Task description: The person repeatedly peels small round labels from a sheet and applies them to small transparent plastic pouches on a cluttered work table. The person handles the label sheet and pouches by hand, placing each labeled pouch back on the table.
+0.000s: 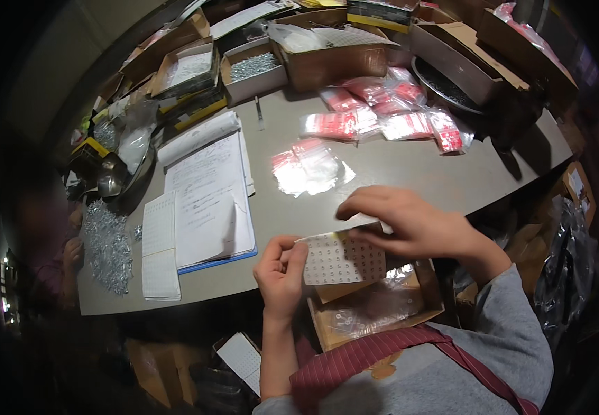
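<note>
My left hand [280, 271] pinches a white sheet of small printed labels [341, 261] at its left edge, thumb on top. The sheet is tilted toward me above an open cardboard box [326, 324] at the table's front edge. Over the sheet's upper right edge hovers my right hand [403, 220], its fingers bent and apart. The right thumb side is close to the sheet; whether it touches cannot be told. Clear plastic bags [382, 308] lie inside the box. Small clear bags with red print [306, 166] rest on the table beyond my hands.
An open notebook [206, 200] lies left on the table [272, 214], with folded label sheets [160, 242] overlapping it. Small metal parts [108, 249] are heaped at the far left, near another person's hand [72, 252]. More red-printed bags [407, 126] and cardboard boxes [334, 66] line the back.
</note>
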A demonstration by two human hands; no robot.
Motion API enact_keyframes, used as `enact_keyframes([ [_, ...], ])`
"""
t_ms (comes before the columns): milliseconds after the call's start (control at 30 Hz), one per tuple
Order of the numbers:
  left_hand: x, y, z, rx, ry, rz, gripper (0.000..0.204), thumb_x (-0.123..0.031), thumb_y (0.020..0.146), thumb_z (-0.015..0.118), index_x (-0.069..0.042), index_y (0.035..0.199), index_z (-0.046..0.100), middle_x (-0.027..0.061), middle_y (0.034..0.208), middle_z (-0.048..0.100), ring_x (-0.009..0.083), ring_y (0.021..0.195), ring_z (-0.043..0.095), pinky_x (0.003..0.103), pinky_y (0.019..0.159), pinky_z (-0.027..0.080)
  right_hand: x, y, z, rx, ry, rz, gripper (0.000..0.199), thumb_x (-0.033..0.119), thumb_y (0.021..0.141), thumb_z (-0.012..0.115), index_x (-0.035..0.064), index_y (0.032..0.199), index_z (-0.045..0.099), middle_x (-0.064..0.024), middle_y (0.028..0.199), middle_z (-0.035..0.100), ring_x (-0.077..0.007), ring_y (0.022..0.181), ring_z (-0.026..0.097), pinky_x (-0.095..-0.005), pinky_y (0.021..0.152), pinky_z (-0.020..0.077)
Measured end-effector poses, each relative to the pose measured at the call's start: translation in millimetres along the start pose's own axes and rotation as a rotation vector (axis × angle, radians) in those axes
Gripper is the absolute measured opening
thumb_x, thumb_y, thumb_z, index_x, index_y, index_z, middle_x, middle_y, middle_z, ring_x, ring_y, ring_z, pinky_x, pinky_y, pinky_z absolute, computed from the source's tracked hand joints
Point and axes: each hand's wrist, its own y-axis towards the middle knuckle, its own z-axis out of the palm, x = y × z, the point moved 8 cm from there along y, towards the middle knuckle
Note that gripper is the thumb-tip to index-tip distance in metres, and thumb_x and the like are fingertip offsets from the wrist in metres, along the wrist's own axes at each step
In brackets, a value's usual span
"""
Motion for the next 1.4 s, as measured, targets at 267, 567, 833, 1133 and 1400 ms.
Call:
enact_keyframes([
  [267, -8.4, -1.5, -4.8, -0.079, 0.129, 0.061, 0.013, -0.009, 0.098, 0.068, 0.002, 0.091, 0.065, -0.0001, 0.072, 0.066, 0.0024, 0.065, 0.055, 0.02, 0.056, 0.042, 11.2, 36.5, 50.1, 0.063, -0.217, -0.126, 0.039, 0.006, 0.076, 0.073, 0.0017, 0.11, 0.054, -0.0148, 0.103, 0.057, -0.0352, 0.099, 0.058, -0.0428, 0.087, 0.0478],
  [567, -7.2, 3.7, -2.9, -0.093, 0.221, 0.045, 0.015, -0.012, 0.096, 0.068, 0.001, 0.088, 0.064, 0.0049, 0.064, 0.066, 0.0047, 0.06, 0.056, 0.024, 0.055, 0.044, 31.4, 20.7, 60.7, -0.151, -0.566, -0.301, 0.018, 0.013, 0.073, 0.064, 0.0045, 0.087, 0.058, -0.0104, 0.087, 0.054, -0.0274, 0.082, 0.055, -0.0369, 0.076, 0.0452],
  [833, -10.4, 3.8, -7.4, -0.098, 0.26, -0.002, 0.018, -0.013, 0.098, 0.066, 0.002, 0.089, 0.064, 0.0067, 0.066, 0.069, 0.0066, 0.063, 0.06, 0.026, 0.058, 0.047, 39.6, 16.7, 60.0, 0.046, -0.577, -0.612, 0.026, 0.011, 0.076, 0.064, -0.001, 0.099, 0.062, -0.0112, 0.09, 0.058, -0.0272, 0.083, 0.06, -0.0364, 0.074, 0.0505],
  [1133, -7.6, 7.6, -4.2, -0.081, 0.164, -0.005, 0.016, -0.012, 0.098, 0.064, 0.002, 0.09, 0.064, 0.0094, 0.071, 0.072, 0.0078, 0.066, 0.064, 0.026, 0.059, 0.049, -91.0, 52.0, 10.2, -0.05, -0.165, -0.031, 0.015, 0.005, 0.089, 0.069, 0.0019, 0.099, 0.058, -0.0161, 0.09, 0.061, -0.0376, 0.083, 0.062, -0.0437, 0.073, 0.0507],
  [1400, -2.5, 1.1, -6.6, -0.097, 0.09, 0.023, 0.011, -0.007, 0.097, 0.064, 0.002, 0.091, 0.064, 0.0049, 0.072, 0.07, 0.0051, 0.066, 0.061, 0.022, 0.058, 0.048, -74.8, 9.3, 2.8, 0.177, -0.133, 0.184, 0.015, 0.01, 0.086, 0.071, -0.0001, 0.095, 0.064, -0.0165, 0.088, 0.067, -0.0354, 0.081, 0.066, -0.0423, 0.072, 0.0511],
])
